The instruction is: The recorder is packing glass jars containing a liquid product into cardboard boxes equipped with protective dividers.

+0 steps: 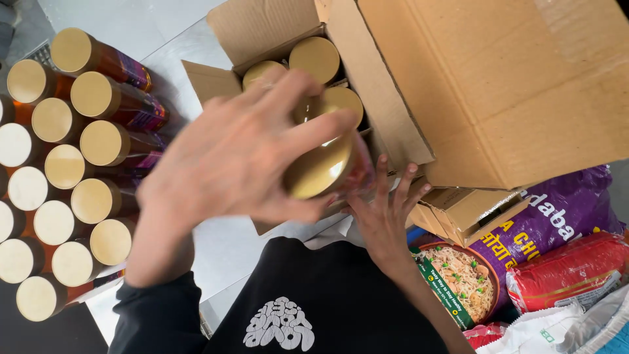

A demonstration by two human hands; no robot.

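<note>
Left hand [229, 157] nearest, fingers wrapped around a gold-lidded jar [324, 169], tilted. Right hand [383, 213] at 5 o'clock, splayed flat, bracing the carton [262, 26]. Unpacked jars [65, 164] at 9 o'clock.

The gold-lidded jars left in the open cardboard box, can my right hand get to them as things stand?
Probably not directly. The right hand presses on the box's near side below, and the left hand, holding a jar, hovers over the opening. The remaining jars themselves sit uncovered.

Our left hand [229, 154] grips a gold-lidded jar [324, 169] above the open cardboard box [275, 29], where more jars [314, 58] stand. Our right hand [383, 213] rests against the box's side. Matching jars [72, 170] crowd the steel table [229, 246] to the left.
</note>
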